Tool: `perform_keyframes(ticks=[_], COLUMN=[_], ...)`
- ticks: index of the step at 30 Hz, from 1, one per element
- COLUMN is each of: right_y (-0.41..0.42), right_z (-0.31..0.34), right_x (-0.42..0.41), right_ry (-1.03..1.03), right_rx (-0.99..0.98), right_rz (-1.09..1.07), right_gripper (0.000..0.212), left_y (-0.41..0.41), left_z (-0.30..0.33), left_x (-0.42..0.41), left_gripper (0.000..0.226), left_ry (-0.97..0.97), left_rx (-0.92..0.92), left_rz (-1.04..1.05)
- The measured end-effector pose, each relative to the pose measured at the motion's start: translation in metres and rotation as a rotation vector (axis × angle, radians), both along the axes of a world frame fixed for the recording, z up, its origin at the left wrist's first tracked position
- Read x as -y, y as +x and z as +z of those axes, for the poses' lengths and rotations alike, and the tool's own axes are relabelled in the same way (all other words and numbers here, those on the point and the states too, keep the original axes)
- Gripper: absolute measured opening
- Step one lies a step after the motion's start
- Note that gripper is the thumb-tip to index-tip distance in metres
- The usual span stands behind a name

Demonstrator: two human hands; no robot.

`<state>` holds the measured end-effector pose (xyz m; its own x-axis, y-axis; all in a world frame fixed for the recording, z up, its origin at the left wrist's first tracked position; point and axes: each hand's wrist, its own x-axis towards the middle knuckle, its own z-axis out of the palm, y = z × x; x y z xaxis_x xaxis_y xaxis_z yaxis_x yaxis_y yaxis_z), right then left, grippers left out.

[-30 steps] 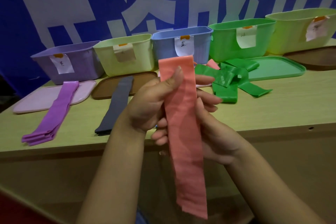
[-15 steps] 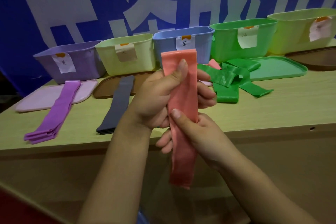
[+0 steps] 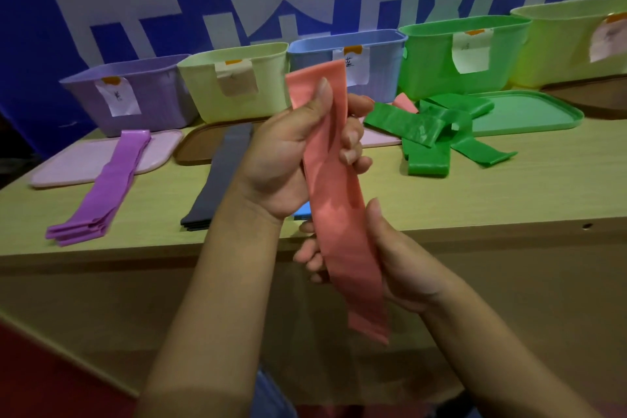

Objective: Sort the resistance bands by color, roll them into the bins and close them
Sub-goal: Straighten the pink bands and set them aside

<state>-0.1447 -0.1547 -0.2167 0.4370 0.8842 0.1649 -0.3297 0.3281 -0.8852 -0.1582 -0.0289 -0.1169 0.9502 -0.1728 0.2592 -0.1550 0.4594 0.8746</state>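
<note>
From the head camera, the left hand [image 3: 288, 159] gripped the upper part of a salmon band [image 3: 334, 200], thumb pressed on its front and fingers curled behind, the top end standing just above the thumb. Below, the right hand [image 3: 390, 258] pinched the same band between thumb and fingers, its lower end hanging free past that hand, in front of the table [image 3: 509, 200] edge. On the table lay purple bands [image 3: 101, 193], dark bands [image 3: 217, 180] and green bands [image 3: 437, 132] before a row of bins [image 3: 237, 78].

Single head-worn view, looking forward and down, close above table [image 3: 475, 200]
</note>
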Motion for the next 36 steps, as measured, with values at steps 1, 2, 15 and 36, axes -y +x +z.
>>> perform_keyframes(ticks=[1,2,15,36], right_y=[-0.003,-0.006,-0.012,-0.015], right_z=[0.000,0.001,-0.033,-0.078], right_x=[0.000,-0.001,-0.004,0.001], right_ry=[-0.010,-0.019,-0.243,-0.477], right_rx=[0.049,0.084,0.146,0.174], right_rz=[-0.037,-0.077,-0.240,-0.244], right_gripper=[0.077,0.070,0.025,0.043], left_y=[0.001,0.001,0.005,0.015], left_z=[0.001,0.001,0.002,0.001], left_x=[-0.001,-0.002,-0.005,-0.006], left_gripper=[0.049,0.048,0.039,0.039], left_ry=[-0.001,-0.003,-0.011,0.071], left_rx=[-0.001,-0.002,0.024,-0.033], left_rz=[0.005,0.012,0.226,0.261])
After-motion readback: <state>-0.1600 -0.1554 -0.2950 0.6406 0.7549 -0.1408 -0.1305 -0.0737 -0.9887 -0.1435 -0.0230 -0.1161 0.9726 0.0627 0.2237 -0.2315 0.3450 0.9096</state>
